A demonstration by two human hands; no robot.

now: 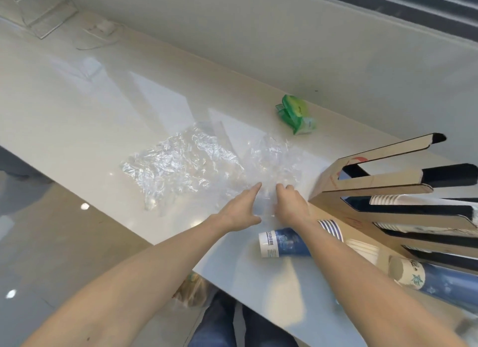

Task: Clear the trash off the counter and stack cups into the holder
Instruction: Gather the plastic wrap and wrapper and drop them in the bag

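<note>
Crumpled clear plastic wrap (186,163) lies spread across the middle of the white counter (77,108). My left hand (240,209) rests at its near edge with fingers stretched out onto the film. My right hand (289,204) sits just beside it, fingers curled into the same plastic. A green wrapper (296,115) lies farther back near the wall. A stack of blue paper cups (284,244) lies on its side under my right forearm. Another blue cup stack (424,276) lies at the right. The cardboard cup holder (388,191) stands at the right with cups in its slots.
A clear acrylic stand (44,12) and a small white object (103,27) sit at the far left end of the counter. The counter's front edge runs diagonally, with tiled floor (51,243) below. My legs in blue jeans (219,326) show under the counter edge.
</note>
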